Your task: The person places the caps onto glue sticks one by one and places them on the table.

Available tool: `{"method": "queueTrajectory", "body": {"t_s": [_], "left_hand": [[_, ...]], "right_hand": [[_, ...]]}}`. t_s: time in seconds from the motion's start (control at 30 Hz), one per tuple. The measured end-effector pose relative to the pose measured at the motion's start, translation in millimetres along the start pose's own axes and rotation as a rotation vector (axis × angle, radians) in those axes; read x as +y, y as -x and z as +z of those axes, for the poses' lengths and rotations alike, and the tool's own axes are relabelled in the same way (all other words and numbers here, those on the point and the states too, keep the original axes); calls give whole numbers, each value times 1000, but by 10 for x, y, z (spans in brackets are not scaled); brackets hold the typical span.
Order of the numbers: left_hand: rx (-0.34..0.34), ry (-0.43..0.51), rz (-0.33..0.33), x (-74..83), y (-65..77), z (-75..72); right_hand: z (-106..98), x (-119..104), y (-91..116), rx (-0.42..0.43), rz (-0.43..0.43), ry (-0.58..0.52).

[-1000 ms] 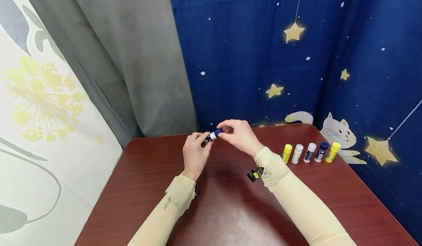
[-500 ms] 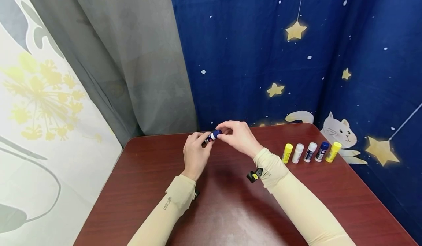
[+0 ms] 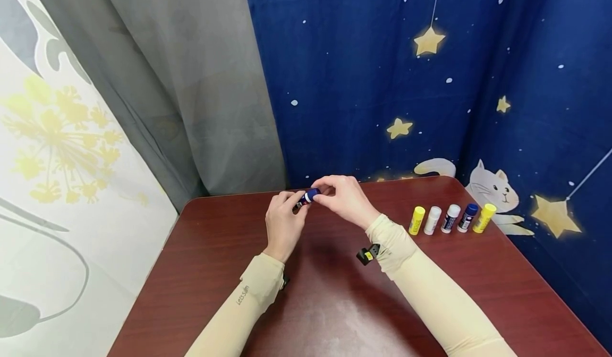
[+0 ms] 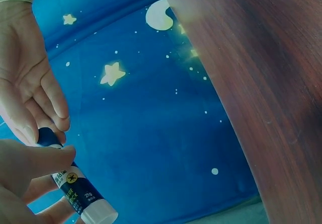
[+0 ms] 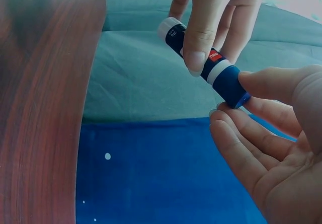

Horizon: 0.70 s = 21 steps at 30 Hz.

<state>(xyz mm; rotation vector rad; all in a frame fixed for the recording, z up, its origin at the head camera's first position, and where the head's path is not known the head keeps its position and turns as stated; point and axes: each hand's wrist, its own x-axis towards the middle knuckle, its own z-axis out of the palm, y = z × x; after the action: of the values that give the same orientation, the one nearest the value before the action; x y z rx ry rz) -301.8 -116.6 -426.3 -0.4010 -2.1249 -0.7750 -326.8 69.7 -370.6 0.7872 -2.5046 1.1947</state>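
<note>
Above the far part of the table, my left hand (image 3: 284, 224) grips a dark blue glue stick (image 5: 176, 36) by its body. The white base points toward the left, and a red logo shows on the label in the right wrist view. At the other end, my right hand (image 3: 348, 200) pinches the blue cap (image 5: 229, 87) between thumb and fingers. A narrow white band (image 5: 218, 72) is visible between cap and label. In the left wrist view, the printed label (image 4: 75, 191) faces the camera, while left fingers cover part of the body.
On the right of the brown table (image 3: 215, 272) several glue sticks stand in a row, from a yellow one (image 3: 417, 220) to another yellow one (image 3: 484, 218). Blue star-patterned (image 3: 344, 81) and grey (image 3: 229, 91) curtains hang behind the far edge.
The blue cap has slid down toward the glue stick's body, and the white band between them looks narrower. My right hand has shifted slightly left with it; my left hand stays nearly still.
</note>
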Motion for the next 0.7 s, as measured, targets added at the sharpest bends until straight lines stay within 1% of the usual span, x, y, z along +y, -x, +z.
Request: {"method": "queueTrajectory", "body": {"t_s": [0.27, 0.4, 0.57, 0.7], "left_hand": [[-5, -2, 18, 34, -4, -30], [-1, -22, 33, 54, -2, -43], [1, -47, 45, 71, 13, -54], [-4, -61, 50, 77, 18, -50]], "right_hand": [[12, -20, 4, -6, -8, 24], [25, -30, 4, -17, -19, 50], [71, -34, 12, -22, -33, 103], [103, -52, 18, 2, -54, 157]]}}
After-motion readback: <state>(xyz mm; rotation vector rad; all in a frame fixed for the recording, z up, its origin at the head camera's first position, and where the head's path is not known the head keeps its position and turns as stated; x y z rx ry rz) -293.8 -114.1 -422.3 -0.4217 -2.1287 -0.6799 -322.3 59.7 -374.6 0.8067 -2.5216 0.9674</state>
